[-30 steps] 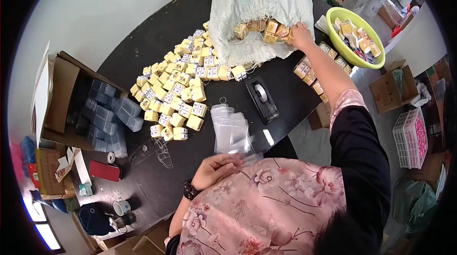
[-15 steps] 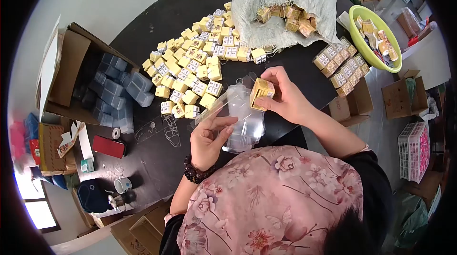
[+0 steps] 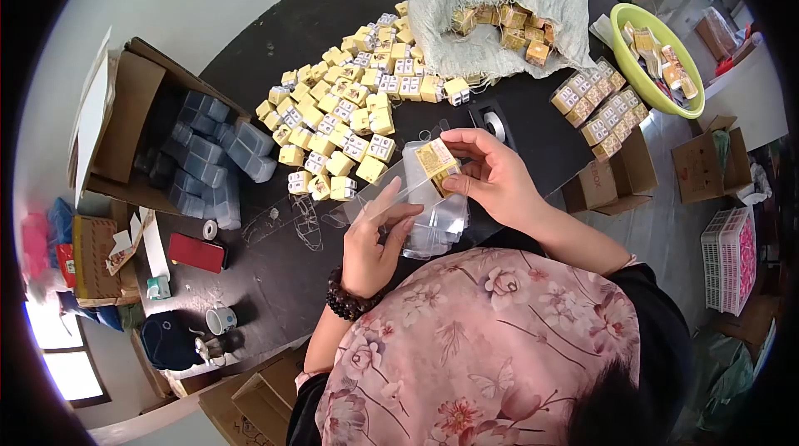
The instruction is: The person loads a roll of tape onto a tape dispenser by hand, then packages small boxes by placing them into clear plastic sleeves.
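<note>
Your right hand [image 3: 493, 182]: gripping one small yellow printed cardboard box [image 3: 436, 161], above flat clear plastic sleeves [image 3: 437, 225]. Your left hand [image 3: 366, 253]: pinching a thin clear plastic sheet [image 3: 374, 191]; overtight fingers could crease it.

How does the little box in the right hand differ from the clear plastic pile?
The box is gold-yellow and printed; the plastic pile is see-through. The box is chunky; the plastic pile is flat. The box is held in the right hand; the plastic pile lies on the table. Both have straight edges.
</note>
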### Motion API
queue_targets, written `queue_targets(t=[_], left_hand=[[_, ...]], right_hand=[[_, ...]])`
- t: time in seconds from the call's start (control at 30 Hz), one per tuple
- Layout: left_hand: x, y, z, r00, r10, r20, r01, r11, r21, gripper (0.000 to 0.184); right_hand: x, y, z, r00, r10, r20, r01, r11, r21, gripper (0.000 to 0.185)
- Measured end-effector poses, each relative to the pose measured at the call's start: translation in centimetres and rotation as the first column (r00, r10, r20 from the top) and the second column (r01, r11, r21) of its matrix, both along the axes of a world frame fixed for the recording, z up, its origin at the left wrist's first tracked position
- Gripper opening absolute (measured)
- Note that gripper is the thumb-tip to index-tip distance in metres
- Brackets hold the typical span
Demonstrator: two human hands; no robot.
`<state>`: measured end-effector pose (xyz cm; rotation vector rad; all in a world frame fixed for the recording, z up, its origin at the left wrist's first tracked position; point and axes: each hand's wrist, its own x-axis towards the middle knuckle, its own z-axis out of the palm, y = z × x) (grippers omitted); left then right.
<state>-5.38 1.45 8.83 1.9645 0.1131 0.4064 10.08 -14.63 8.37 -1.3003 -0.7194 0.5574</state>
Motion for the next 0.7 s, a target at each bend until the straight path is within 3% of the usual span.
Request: queue_targets(t=[0.23, 0.3, 0.33, 0.4, 0.43, 0.47, 0.5, 0.53, 0.57, 0.6, 0.67, 0.7], left_hand=[[0.1, -0.6, 0.1, 1.0, 0.005, 0.03, -0.005, 1.0, 0.009, 0.051], [0.3, -0.6, -0.6, 0.996, -0.002, 0.094, -0.002, 0.999, 0.043, 0.049], [0.3, -0.5, -1.0, 0.996, -0.003, 0.094, -0.002, 0.999, 0.044, 0.049], [0.4, -0.3, -2.0, 0.988, -0.009, 0.155, 0.027, 0.993, -0.112, 0.047], [0.4, -0.2, -2.2, 0.988, -0.008, 0.156, 0.026, 0.993, -0.112, 0.047], [0.5, -0.1, -2.4, 0.983, -0.096, 0.154, 0.126, 0.971, -0.203, 0.047], [0.5, 0.0, -2.4, 0.97, -0.183, 0.16, 0.224, 0.929, -0.293, 0.047], [0.3, 0.1, -1.1, 0.952, -0.304, 0.045, 0.307, 0.927, -0.218, 0.049], [0.2, 0.2, 0.2, 0.909, -0.409, -0.077, 0.394, 0.906, -0.151, 0.051], [-0.5, -0.4, 0.1, 0.918, -0.39, -0.074, 0.341, 0.87, -0.358, 0.046], [-2.1, 3.2, 0.4, 0.744, -0.567, -0.354, 0.454, 0.817, -0.355, 0.034], [-2.9, 3.3, 0.7, 0.823, -0.459, -0.334, 0.266, 0.832, -0.487, 0.02]], right_hand=[[-2.0, 0.5, -1.1, 0.977, 0.023, -0.213, 0.013, 0.985, 0.17, 0.043], [-2.3, 0.5, -0.9, 0.968, -0.032, 0.249, 0.045, 0.998, -0.049, 0.044], [-2.2, 1.0, -0.6, 0.923, -0.107, 0.37, 0.091, 0.994, 0.06, 0.038], [-2.3, 1.1, -0.5, 0.903, -0.175, 0.392, 0.168, 0.984, 0.053, 0.042], [-2.4, 1.1, -0.4, 0.879, -0.24, 0.413, 0.243, 0.969, 0.046, 0.046], [-2.4, 1.3, -0.5, 0.879, -0.238, 0.414, 0.241, 0.969, 0.045, 0.046], [-2.5, 1.6, -0.7, 0.989, -0.07, -0.128, 0.094, 0.977, 0.189, 0.051], [-2.5, 1.8, -1.1, 0.78, 0.207, -0.59, 0.043, 0.923, 0.382, 0.056], [-2.1, 1.9, -1.9, 0.834, 0.186, -0.519, 0.008, 0.937, 0.349, 0.063], [-1.7, 1.9, -2.8, 0.835, 0.187, -0.518, 0.006, 0.938, 0.348, 0.063], [-0.9, 1.9, -4.2, 0.971, 0.015, -0.24, 0.072, 0.933, 0.352, 0.06], [-0.5, 1.5, -3.5, 0.994, 0.015, -0.109, 0.02, 0.949, 0.315, 0.056]])
